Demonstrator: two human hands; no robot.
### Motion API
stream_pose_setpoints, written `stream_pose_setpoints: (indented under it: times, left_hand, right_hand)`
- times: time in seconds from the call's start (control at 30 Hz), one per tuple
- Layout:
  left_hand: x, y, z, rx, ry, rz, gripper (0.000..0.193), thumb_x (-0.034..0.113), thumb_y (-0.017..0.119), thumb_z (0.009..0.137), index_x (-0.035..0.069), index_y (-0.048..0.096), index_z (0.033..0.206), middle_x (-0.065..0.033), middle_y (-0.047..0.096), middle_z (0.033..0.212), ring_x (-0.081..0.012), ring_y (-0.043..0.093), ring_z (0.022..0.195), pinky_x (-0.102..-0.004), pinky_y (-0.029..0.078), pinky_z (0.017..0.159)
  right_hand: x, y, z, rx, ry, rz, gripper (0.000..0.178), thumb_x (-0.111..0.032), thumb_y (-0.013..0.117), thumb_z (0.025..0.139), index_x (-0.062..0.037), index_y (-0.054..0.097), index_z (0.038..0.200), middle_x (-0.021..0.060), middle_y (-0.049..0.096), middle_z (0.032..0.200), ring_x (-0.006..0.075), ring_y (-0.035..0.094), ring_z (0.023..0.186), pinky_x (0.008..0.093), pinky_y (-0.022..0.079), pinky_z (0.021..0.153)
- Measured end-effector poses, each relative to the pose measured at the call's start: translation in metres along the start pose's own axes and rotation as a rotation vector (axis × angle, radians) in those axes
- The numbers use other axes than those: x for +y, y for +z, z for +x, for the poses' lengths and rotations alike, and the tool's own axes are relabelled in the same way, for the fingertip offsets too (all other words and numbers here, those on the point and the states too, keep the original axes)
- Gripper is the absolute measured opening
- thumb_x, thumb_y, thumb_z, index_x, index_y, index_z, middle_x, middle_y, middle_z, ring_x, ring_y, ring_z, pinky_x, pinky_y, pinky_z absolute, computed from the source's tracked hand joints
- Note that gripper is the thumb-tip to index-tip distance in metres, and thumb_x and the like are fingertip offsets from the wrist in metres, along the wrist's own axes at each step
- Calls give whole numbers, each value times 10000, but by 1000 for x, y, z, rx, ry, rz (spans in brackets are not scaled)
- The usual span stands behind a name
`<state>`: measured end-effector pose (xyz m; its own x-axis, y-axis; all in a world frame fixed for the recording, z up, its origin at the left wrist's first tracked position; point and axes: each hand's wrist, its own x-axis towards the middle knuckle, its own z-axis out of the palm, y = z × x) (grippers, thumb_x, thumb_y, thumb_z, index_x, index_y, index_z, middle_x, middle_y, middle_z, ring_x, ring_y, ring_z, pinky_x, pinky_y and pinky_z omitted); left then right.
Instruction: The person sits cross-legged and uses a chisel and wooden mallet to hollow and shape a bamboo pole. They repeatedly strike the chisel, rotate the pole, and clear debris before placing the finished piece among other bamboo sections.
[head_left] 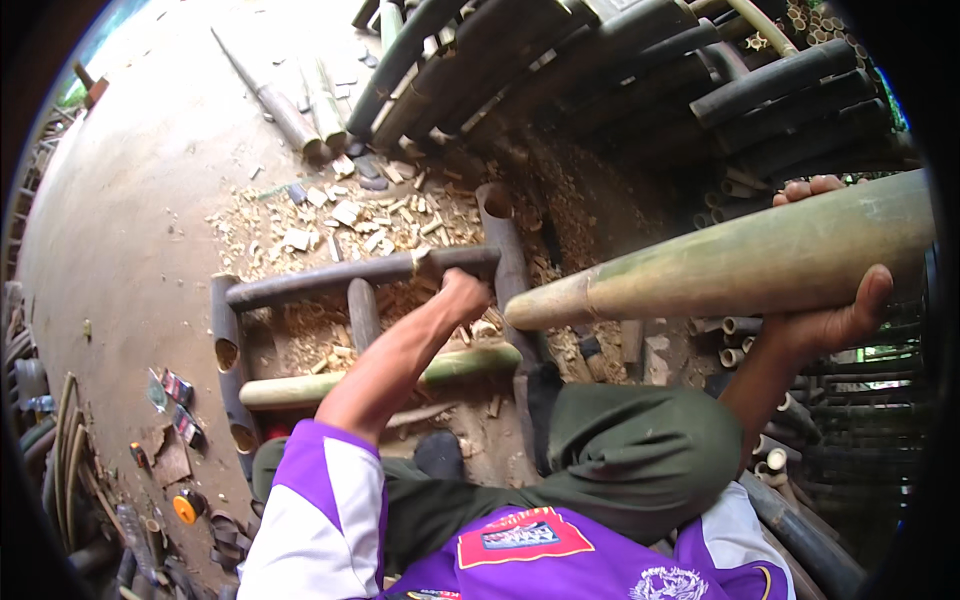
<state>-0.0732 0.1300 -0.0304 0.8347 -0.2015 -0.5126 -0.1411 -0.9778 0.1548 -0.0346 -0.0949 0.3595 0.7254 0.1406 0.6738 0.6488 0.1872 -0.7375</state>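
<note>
My right hand [835,315] grips a thick green bamboo pole [740,260] from beneath, thumb on the near side and fingertips showing over the far side. The pole's narrower end meets or overlaps the dark right post [508,250] of a bamboo frame; which, I cannot tell. My left hand [466,296] is closed just below the right part of the frame's dark upper rail [350,273]. Whatever it may hold is hidden. Below my left forearm runs a green lower rail [300,388], and a short upright [363,315] stands between the rails. A dark left post [227,330] has cut holes.
Wood chips [345,213] cover the ground around the frame. Dark bamboo lengths [490,70] are stacked at the far side. Two poles [290,125] lie at the far left. A yellow tape measure [187,506] and a plastic bottle [135,535] lie at the near left.
</note>
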Motion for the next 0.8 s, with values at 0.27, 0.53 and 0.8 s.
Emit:
stream_pose_setpoints:
  times: [0.27,0.53,0.8]
  left_hand:
    - [-115,-75,-51,159,-405,-113,411,389,782,882,124,737,1193,-98,761,1023,-233,737,929,-420,616,760]
    - [13,-139,-77,615,530,-926,1234,494,992,618,91,383,1613,-237,470,1576,-375,449,1459,-473,368,1233]
    - [109,-139,-93,1134,644,-1063,951,283,949,545,50,526,1364,-176,573,1310,-389,536,1290,-487,440,1084]
  right_hand:
    - [0,-6,0,-83,16,91,940,-637,652,854,60,425,1443,273,592,1222,389,619,1097,500,533,968]
    - [2,-16,3,15,1,42,1029,-699,619,843,81,386,1473,287,590,1248,403,637,1099,488,548,964]
    - [12,7,-37,-64,1,-198,1289,-830,723,725,6,239,1579,271,548,1281,378,601,1145,481,526,1015]
